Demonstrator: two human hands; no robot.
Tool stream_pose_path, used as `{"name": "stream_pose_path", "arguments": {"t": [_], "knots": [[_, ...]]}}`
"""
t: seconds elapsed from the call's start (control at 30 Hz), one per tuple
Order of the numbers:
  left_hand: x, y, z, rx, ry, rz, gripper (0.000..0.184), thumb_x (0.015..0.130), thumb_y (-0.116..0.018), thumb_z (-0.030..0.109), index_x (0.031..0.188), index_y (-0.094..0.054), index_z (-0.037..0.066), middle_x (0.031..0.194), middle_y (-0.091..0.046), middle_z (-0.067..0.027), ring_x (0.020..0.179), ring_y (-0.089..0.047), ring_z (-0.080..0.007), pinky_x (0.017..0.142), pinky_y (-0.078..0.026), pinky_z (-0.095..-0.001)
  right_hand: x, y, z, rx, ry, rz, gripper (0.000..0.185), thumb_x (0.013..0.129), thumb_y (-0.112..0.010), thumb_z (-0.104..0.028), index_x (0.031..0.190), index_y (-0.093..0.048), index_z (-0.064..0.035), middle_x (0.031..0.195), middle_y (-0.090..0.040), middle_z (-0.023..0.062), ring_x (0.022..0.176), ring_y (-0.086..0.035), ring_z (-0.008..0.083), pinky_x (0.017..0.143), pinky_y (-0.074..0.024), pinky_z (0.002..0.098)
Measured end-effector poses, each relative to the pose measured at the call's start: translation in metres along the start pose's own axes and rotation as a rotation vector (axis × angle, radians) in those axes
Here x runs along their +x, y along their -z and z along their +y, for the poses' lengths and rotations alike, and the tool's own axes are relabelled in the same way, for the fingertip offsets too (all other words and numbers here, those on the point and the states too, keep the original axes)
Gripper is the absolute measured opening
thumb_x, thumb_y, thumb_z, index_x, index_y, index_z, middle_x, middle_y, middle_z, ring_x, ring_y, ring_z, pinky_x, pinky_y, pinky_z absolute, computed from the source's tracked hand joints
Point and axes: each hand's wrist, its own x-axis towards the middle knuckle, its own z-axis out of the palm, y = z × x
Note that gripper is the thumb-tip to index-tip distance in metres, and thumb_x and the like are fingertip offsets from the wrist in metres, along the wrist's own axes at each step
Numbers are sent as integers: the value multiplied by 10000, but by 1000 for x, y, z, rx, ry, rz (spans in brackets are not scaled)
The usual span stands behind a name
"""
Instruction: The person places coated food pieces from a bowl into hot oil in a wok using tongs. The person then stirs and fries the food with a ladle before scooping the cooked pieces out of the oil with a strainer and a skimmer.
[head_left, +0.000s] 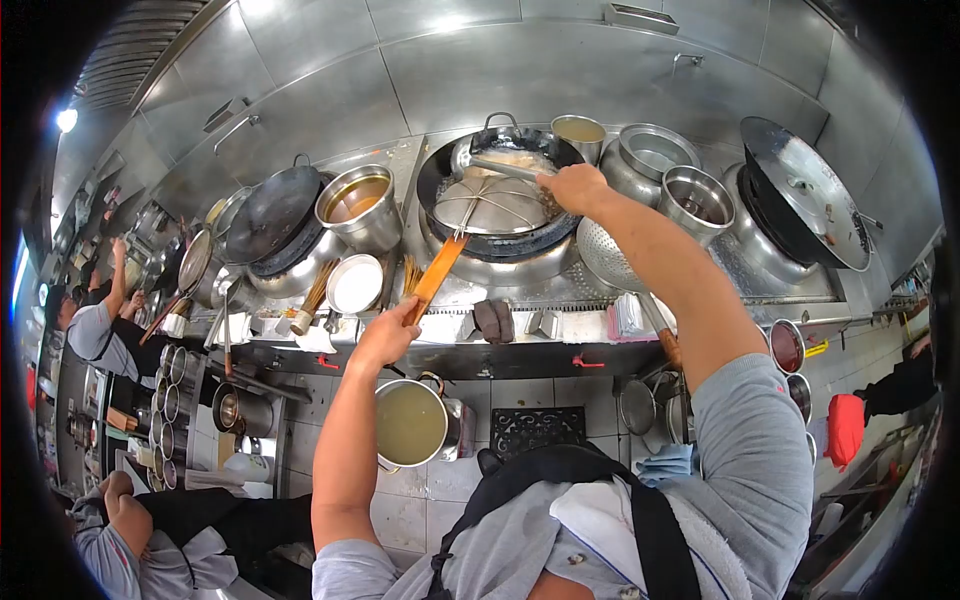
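One orange strainer handle (pixel 441 271) inside left fingers (pixel 404 311)

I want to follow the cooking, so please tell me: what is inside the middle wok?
Pale, foamy-looking liquid shows at the far side of the wok, beyond the ladle. The strainer covers the middle; what lies beneath cannot be seen.

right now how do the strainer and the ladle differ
The strainer is in the left hand, the ladle in the right hand. The strainer has a broad orange-brown handle, while the ladle shows a slim grey metal shaft. The strainer's head looks much wider than the ladle's bowl. Both are held over the middle wok.
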Motion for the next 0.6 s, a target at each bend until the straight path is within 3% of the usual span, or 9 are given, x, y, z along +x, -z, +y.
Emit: {"name": "stream_pose_path", "arguments": {"t": [0.1,0.23,0.33,0.6], "knots": [[2,4,-5,14,-36,12,650,838,-684,162,1451,-476,99,1212,-666,-204,1096,-651,-324,949,-475,-369,0,-11,10,9,-40,4,442,953,-469,-128,1372,-525,-260,1107,-707,115,1008,-700,295,806,-562,430],[6,9,-13,55,-75,37,652,828,-695,158,1443,-487,98,1213,-665,-208,1096,-652,-326,950,-478,-378,-3,-30,24,15,-50,-6,551,941,-459,-85,1466,-434,-253,1048,-704,157,950,-704,322,787,-558,449],[2,21,-10,124,-78,76,648,823,-686,160,1439,-493,103,1197,-673,-199,1088,-655,-322,946,-484,-388,-19,-40,31,78,-118,11,463,949,-456,-103,1393,-499,-227,1093,-704,134,1011,-692,317,834,-553,441],[-15,43,24,306,-36,173,619,818,-691,161,1411,-522,107,1212,-657,-209,1127,-635,-342,966,-471,-398,-68,-77,54,227,-209,-39,548,921,-463,-66,1445,-421,-221,1056,-697,191,994,-682,365,833,-536,479]]}}
